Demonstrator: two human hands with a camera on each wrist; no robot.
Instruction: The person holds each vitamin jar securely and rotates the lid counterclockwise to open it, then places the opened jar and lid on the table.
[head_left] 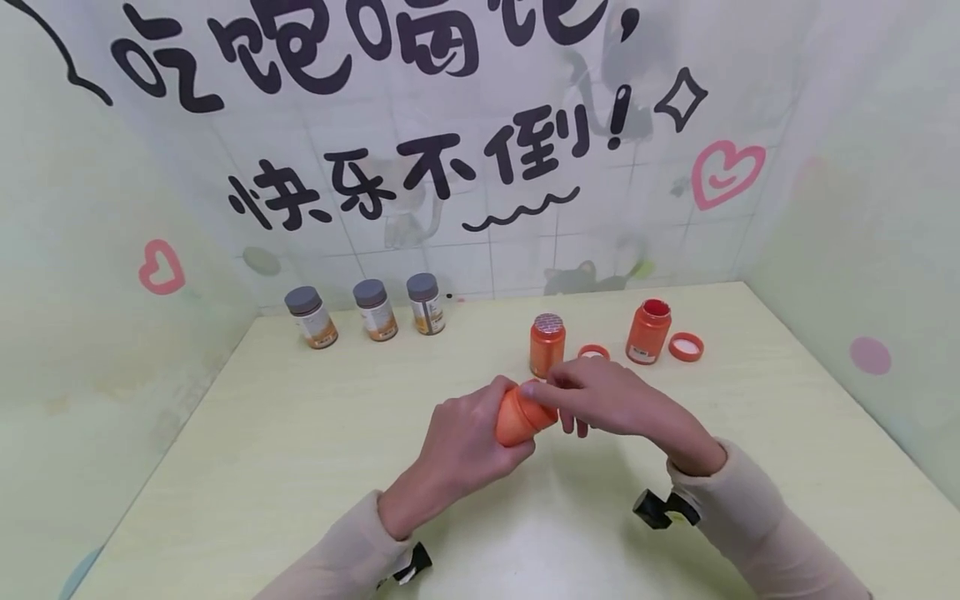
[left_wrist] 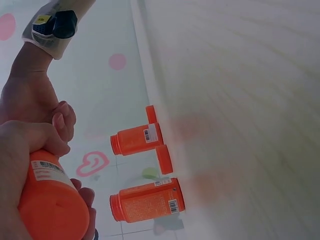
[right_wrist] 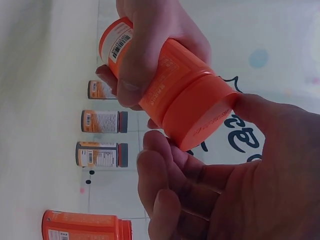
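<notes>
My left hand (head_left: 468, 437) grips an orange bottle (right_wrist: 175, 75) round its body, holding it tilted above the table. Its orange screw cap (right_wrist: 200, 112) is on the bottle and faces my right hand (head_left: 611, 396). In the right wrist view, the right thumb (right_wrist: 255, 110) lies at one side of the cap and the forefinger at the opposite side, pinching it by the rim. The other right fingers curl loosely beside it. From the left wrist, the bottle's rounded base and a barcode label show, while the cap is hidden behind the hands.
Behind the hands stand an orange bottle with a foil-sealed mouth (head_left: 547, 342) and an uncovered one (head_left: 648, 333). Two loose orange caps lie nearby, one (head_left: 686, 347) at the right. Three brown bottles with grey lids, one of them (head_left: 311, 318) leftmost, line the back left near the wall.
</notes>
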